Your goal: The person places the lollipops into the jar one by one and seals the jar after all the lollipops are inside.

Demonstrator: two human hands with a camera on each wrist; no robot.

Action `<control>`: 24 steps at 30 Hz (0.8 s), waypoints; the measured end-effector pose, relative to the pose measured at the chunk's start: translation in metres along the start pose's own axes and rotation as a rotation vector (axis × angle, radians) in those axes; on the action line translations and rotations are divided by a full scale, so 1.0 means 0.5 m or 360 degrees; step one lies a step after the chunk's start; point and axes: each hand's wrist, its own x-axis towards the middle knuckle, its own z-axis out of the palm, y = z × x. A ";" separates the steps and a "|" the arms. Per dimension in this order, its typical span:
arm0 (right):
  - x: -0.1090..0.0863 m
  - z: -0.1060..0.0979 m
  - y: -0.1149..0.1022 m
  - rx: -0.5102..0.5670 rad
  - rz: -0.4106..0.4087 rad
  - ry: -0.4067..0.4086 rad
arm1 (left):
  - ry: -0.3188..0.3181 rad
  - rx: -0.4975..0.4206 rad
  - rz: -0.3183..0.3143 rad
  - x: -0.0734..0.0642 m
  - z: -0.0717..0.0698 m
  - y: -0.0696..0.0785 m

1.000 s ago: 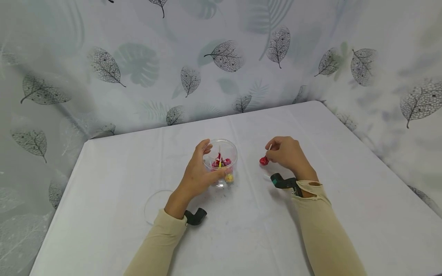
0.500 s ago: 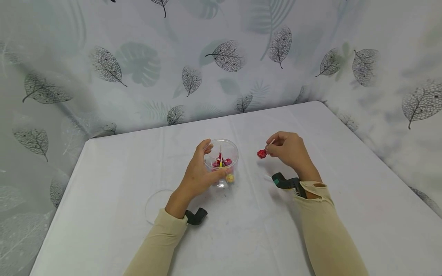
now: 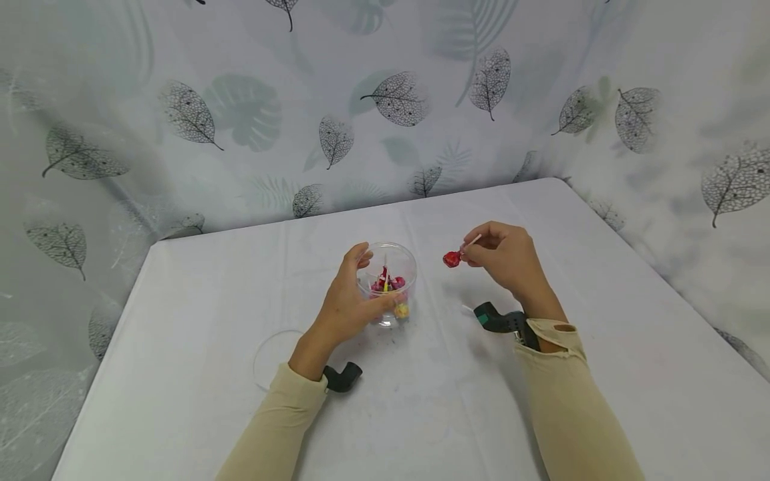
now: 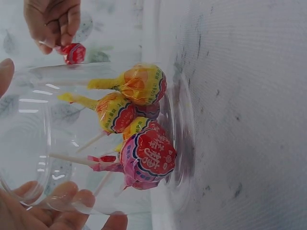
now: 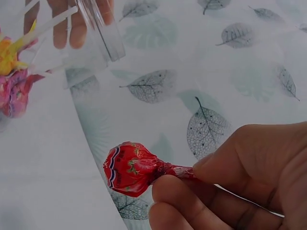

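Observation:
My left hand (image 3: 341, 308) grips a clear plastic tub (image 3: 409, 257) around its side, thumb in front and fingers behind. The tub stands upright on the table, its mouth uncovered. Inside lie several wrapped lollipops; the left wrist view shows a pink-and-red lollipop (image 4: 149, 157) and a yellow lollipop (image 4: 143, 85) with white sticks. To the right of the tub, my right hand (image 3: 508, 259) pinches a red-wrapped lollipop (image 5: 130, 168) between thumb and fingers, just below its head. That lollipop (image 3: 451, 259) is raised above the table, its head pointing toward the tub.
A clear round lid (image 3: 257, 357) lies flat on the white tablecloth (image 3: 180, 401), left of and nearer than the tub, partly behind my left wrist. A short white stick (image 3: 466, 308) shows beside the right wrist camera (image 3: 496, 318). A leaf-patterned curtain (image 3: 252, 180) surrounds the table's far sides.
My right hand has lifted the red lollipop off the table and moved it up and slightly left, tilting its stick more to the side. The left hand and tub have stayed put.

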 end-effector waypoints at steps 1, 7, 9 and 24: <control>-0.001 0.000 -0.003 0.0018 -0.0008 0.0007 | 0.0002 0.0001 -0.0006 0.000 0.000 0.000; -0.007 0.004 -0.020 0.0134 -0.0058 0.0029 | 0.0005 0.0015 -0.0018 -0.001 0.000 0.000; -0.009 0.006 -0.024 0.0167 -0.0075 0.0035 | 0.0006 0.0017 -0.0017 -0.001 -0.001 0.000; -0.022 0.012 -0.053 0.0359 -0.0214 0.0072 | -0.0001 0.0028 -0.0001 0.001 0.000 -0.001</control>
